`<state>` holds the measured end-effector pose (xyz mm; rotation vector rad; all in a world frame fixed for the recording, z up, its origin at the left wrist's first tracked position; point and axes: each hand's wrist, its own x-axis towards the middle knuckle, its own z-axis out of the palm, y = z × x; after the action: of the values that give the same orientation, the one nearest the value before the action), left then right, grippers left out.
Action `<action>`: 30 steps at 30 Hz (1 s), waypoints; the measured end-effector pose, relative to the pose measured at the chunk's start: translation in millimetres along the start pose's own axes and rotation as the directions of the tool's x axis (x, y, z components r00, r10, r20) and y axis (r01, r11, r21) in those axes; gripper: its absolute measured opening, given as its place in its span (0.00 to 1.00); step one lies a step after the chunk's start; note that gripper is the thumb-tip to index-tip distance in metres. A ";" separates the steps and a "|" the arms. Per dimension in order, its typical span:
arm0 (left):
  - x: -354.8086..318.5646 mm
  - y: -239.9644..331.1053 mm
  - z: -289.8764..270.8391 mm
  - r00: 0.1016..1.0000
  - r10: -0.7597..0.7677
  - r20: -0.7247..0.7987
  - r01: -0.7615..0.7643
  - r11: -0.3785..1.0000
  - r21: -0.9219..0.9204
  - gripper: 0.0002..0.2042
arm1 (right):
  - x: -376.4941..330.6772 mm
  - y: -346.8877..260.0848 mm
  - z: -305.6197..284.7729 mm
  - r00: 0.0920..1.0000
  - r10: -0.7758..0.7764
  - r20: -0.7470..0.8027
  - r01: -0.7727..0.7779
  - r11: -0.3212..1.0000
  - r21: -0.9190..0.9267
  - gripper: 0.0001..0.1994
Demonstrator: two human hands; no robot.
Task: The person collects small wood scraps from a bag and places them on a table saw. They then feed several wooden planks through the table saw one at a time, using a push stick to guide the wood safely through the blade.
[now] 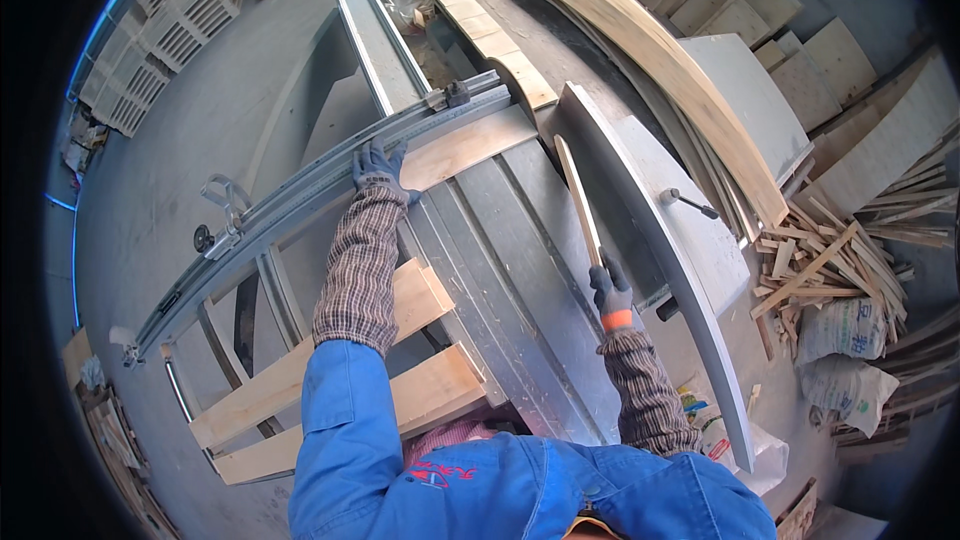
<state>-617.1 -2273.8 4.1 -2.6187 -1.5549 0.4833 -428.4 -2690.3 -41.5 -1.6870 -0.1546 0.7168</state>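
My left hand [380, 170], in a grey glove, rests at the left end of a short wooden board [470, 147]. Its fingers are stretched and spread toward the metal fence [330, 175], against which the board lies. Under the board is the grooved metal table [500, 240] of a sliding table saw. On the right, my right hand [612, 295], gloved with an orange cuff, is closed around the near end of a thin wooden stick [577, 190]. The stick points away from me across the saw table, beside the long grey rip fence [650, 210]. No blade shows.
Two long boards [320, 370] lie across the metal side frame at left. Curved planks [650, 50] and a lever handle [690, 203] are on the right. Beyond lie scrap sticks [830, 270], white sacks [845, 340] and leaning panels [740, 25]. Crates [180, 20] stand far left.
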 end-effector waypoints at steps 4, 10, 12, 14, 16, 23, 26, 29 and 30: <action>-11.5 6.0 2.9 0.999 -0.011 0.031 0.011 1.000 0.014 0.55 | -31.5 2.7 -24.6 0.999 0.027 0.030 -0.024 0.997 -0.070 0.25; -45.5 21.6 5.5 0.999 -0.020 0.035 0.020 1.000 0.002 0.56 | -54.9 34.8 -54.8 0.996 -0.089 0.020 0.090 0.994 -0.058 0.25; -59.8 27.3 2.7 0.997 -0.033 0.065 0.034 0.999 -0.020 0.55 | -64.9 34.7 -60.6 0.996 -0.084 0.013 0.084 0.995 -0.049 0.25; -76.3 34.4 9.2 1.000 -0.018 0.006 0.018 1.000 -0.025 0.53 | -73.9 37.4 -69.8 0.995 -0.100 0.011 0.100 0.993 -0.068 0.25; -90.7 37.3 29.6 0.998 0.017 -0.062 -0.021 0.997 -0.074 0.49 | -80.0 46.4 -82.8 0.991 -0.132 0.025 0.134 0.985 -0.111 0.25; -109.6 48.4 126.7 0.928 0.092 -0.360 -0.202 0.938 -0.282 0.28 | -90.9 68.0 -112.8 0.989 -0.140 0.045 0.144 0.984 -0.108 0.25; -107.8 48.8 148.1 0.916 0.168 -0.364 -0.290 0.904 -0.313 0.27 | -91.1 73.1 -118.6 0.983 -0.180 0.039 0.183 0.979 -0.095 0.25; -116.3 57.9 155.3 0.899 0.112 -0.423 -0.262 0.912 -0.317 0.25 | -92.3 71.8 -121.7 0.988 -0.153 0.031 0.155 0.987 -0.052 0.25; -119.7 59.8 156.6 0.901 0.090 -0.425 -0.254 0.903 -0.346 0.24 | -92.2 70.5 -122.2 0.989 -0.144 0.031 0.145 0.988 -0.054 0.25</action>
<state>-665.7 -2423.7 -128.6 -2.9061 -1.3991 -0.3970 -456.4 -2855.0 -63.6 -1.7005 -0.3152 0.6315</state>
